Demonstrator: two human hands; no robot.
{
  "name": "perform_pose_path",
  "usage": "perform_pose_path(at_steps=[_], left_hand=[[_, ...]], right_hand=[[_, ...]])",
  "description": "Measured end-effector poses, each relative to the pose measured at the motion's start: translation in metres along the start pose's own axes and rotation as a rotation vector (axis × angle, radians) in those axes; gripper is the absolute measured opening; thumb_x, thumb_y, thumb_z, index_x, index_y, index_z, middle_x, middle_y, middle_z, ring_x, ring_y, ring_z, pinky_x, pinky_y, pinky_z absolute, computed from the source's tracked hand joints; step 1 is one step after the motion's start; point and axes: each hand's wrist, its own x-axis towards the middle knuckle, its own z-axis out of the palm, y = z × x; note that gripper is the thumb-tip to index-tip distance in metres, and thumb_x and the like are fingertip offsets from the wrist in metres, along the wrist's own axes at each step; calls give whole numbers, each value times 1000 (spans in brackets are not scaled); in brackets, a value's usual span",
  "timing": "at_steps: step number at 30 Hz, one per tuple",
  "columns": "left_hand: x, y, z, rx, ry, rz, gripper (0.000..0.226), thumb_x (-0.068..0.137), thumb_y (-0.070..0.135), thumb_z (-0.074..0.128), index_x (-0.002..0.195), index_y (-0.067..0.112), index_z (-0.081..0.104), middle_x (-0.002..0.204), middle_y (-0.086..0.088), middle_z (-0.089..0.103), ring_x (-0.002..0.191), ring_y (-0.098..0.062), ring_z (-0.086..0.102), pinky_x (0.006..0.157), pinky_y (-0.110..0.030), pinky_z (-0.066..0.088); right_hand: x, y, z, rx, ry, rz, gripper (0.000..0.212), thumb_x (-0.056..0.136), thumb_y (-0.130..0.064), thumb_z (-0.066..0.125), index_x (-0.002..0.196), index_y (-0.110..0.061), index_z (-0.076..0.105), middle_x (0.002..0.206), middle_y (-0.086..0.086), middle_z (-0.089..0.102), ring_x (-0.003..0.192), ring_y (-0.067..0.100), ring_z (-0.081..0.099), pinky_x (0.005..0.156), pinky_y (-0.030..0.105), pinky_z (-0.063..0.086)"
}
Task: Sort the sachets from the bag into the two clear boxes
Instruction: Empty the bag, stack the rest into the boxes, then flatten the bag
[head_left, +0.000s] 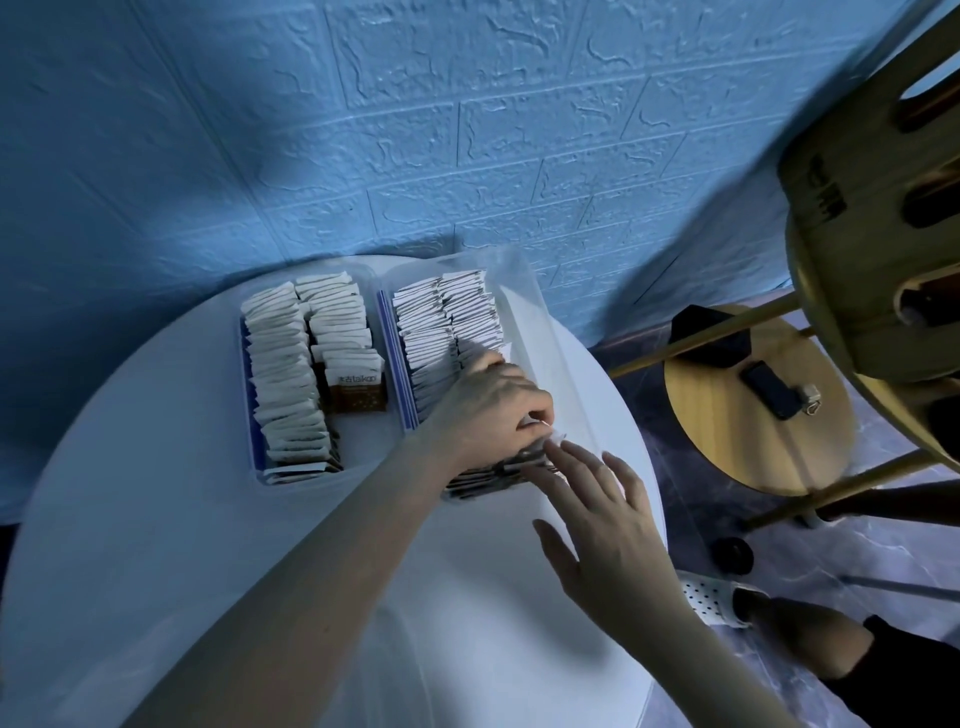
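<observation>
Two clear boxes sit side by side at the far edge of the round white table (156, 519), close to the blue brick-patterned wall (467, 130). The left box (248, 415) holds two rows of white sachets (280, 374) standing on edge, with one brown-and-white sachet (357, 387) facing up at the front of the shorter row. The right box (524, 291) is likewise packed with rows of white sachets (441, 322).

The left hand (488, 410) reaches over the near end of the right box, its fingers curled and pinching a small white sachet (540, 427) at the fingertips. The right hand (608, 525) lies just beside it with fingers spread and nearly straight, the fingertips touching the sachets at the near end of that box; it grips nothing.

To the right, a small round wooden stool (727, 426) carries a dark device (774, 389).
</observation>
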Motion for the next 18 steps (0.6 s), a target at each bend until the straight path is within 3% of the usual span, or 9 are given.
perform_pose_path(at_steps=[3,6,13,18], left_hand=[[2,2,1,-67,-87,-18,20,92,29,56,108,31,66,102,6,69,108,-12,56,112,-32,9],[5,1,-1,-20,-196,5,24,96,28,49,110,33,68,112,8,67,119,-8,49,114,-31,-3],[9,0,-9,-16,-223,-2,23,89,24,54,104,30,72,100,8,71,108,-10,57,113,-27,3],[8,4,-7,-85,-247,-31,30,91,19,50,113,34,65,92,10,65,110,-11,55,117,-36,0]], right_hand=[[1,2,1,20,-21,-3,50,81,-24,72,128,-22,56,141,2,53,128,24,50,109,41,25],[0,2,2,37,-36,-2,50,82,-23,71,129,-22,54,142,1,51,128,23,49,109,41,25],[-1,1,1,35,-37,2,53,80,-23,73,129,-23,54,139,0,53,127,23,47,110,40,22],[-2,0,3,40,-65,17,56,80,-25,73,132,-23,51,141,0,50,129,22,44,110,38,21]])
